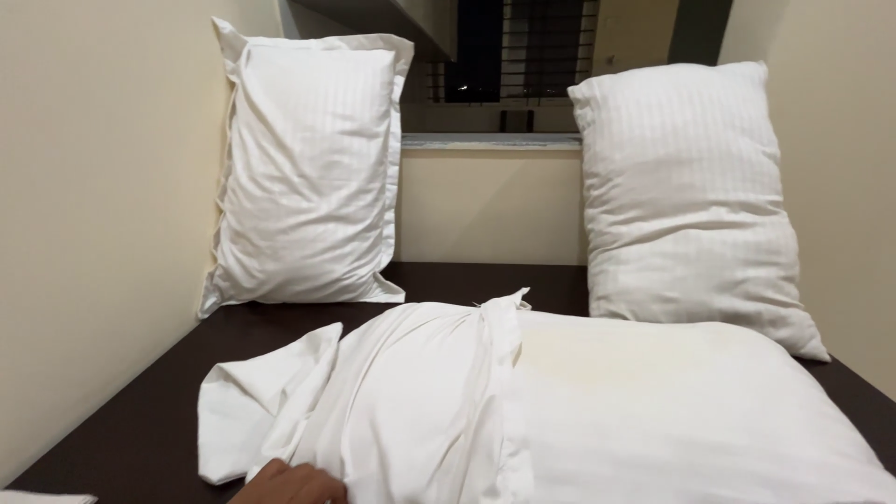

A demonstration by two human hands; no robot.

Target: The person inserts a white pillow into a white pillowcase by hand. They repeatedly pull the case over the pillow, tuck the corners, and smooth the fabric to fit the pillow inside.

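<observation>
A large white pillow (672, 411) lies across the dark surface (140, 411) in front of me. Its left half sits inside a wrinkled white striped pillowcase (411, 401), and its right half is bare with a faint yellowish patch. The loose open end of the case trails off to the left. My left hand (291, 483) shows only partly at the bottom edge, resting against the lower edge of the pillowcase; its fingers are hidden. My right hand is out of view.
Two cased white pillows stand upright at the back, one (303, 168) against the left wall, one (686, 196) at the right. Between them is a barred window (523, 51) with a ledge (490, 142). A bit of white cloth (42, 497) lies at the bottom left corner.
</observation>
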